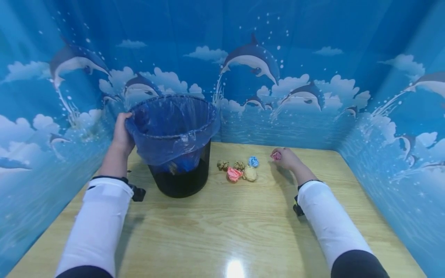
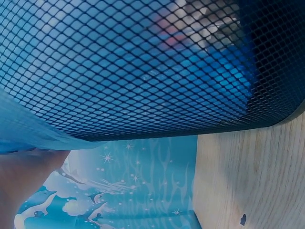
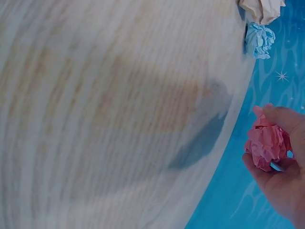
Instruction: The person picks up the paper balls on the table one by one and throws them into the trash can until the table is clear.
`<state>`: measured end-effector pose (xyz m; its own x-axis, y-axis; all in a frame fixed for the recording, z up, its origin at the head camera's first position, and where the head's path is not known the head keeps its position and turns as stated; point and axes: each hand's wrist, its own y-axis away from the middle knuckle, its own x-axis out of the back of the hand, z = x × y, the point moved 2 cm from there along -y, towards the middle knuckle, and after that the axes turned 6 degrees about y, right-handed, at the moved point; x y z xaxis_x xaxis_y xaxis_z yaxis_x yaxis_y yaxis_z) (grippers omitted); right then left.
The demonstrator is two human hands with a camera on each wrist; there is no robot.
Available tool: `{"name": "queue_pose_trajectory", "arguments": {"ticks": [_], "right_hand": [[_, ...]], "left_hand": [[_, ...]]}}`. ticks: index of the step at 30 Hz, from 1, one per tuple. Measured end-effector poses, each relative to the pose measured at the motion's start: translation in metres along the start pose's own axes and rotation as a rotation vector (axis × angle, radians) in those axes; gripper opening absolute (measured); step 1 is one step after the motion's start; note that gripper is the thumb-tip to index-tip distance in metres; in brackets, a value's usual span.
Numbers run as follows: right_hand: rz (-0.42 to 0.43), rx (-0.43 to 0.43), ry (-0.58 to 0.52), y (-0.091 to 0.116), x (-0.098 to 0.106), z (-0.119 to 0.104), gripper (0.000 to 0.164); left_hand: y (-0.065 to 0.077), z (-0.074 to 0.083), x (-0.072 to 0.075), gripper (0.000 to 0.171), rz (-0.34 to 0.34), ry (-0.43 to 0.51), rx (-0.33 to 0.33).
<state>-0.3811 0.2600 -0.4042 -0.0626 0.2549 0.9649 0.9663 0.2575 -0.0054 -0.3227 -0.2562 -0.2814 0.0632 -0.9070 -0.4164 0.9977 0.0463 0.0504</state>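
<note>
My left hand [image 1: 123, 133] grips the rim of a black mesh trash bin [image 1: 180, 183] at its left side, thumb over the edge. A translucent blue bin liner [image 1: 167, 148] is folded over the rim. Through the mesh [image 2: 143, 71] in the left wrist view, blurred pale and reddish contents show. My right hand [image 1: 287, 159] pinches a crumpled pink paper ball [image 3: 267, 143] between thumb and fingers, above the table's far right part. To its left lie a blue paper ball [image 1: 253, 161], a cream one [image 1: 250, 173], a coral-pink one [image 1: 234, 174] and two brownish ones [image 1: 223, 165].
The wood-grain table [image 1: 222, 224] carries the bin at the left and the paper balls near its far middle. A blue curtain [image 1: 194, 31] printed with dolphins encloses the back and both sides. A small dark mark [image 2: 243, 219] shows on the tabletop beside the bin.
</note>
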Motion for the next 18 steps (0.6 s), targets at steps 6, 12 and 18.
{"name": "queue_pose_trajectory", "arguments": {"ticks": [6, 12, 18], "right_hand": [[-0.003, -0.005, 0.002, -0.004, 0.010, 0.000, 0.039], [0.012, 0.000, 0.015, -0.008, 0.022, -0.005, 0.038], [0.010, -0.014, 0.020, -0.009, 0.038, -0.013, 0.037]], "left_hand": [[0.000, 0.001, 0.000, 0.091, 0.003, 0.011, 0.002], [0.001, 0.002, -0.002, 0.090, -0.008, 0.016, 0.000], [0.002, 0.001, -0.002, 0.091, -0.003, 0.011, 0.001]]}}
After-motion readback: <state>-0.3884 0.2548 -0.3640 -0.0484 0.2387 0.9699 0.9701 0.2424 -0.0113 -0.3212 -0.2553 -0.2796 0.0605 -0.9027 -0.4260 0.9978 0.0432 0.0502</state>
